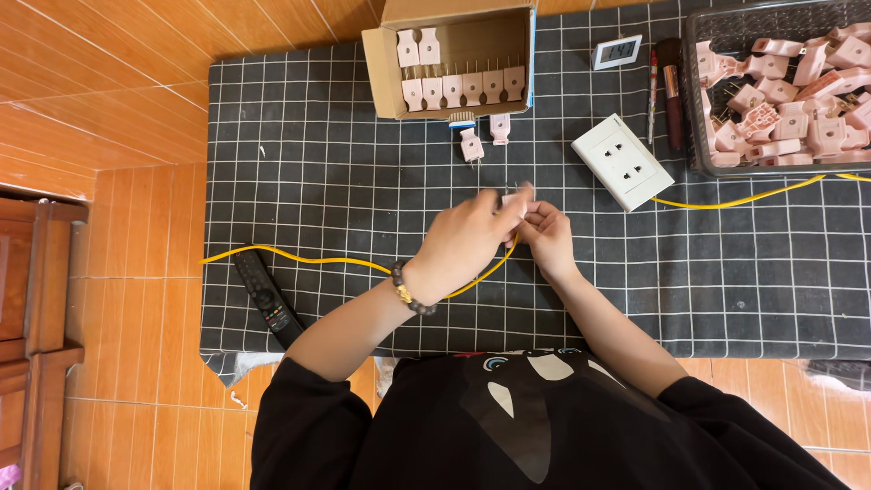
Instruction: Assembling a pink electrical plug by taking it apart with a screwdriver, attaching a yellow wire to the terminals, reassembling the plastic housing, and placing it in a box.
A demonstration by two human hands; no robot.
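Pinching a small pink plug [515,201] at frame centre, left hand [467,238] and right hand [547,238] clamp it together; steady fingertip grip matters.

Open cardboard box [454,54], small white screen [617,52] beside

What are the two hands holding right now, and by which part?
Both the left hand and right hand pinch one small pink plug between their fingertips, by its body. The exact grip points are hidden by the fingers.
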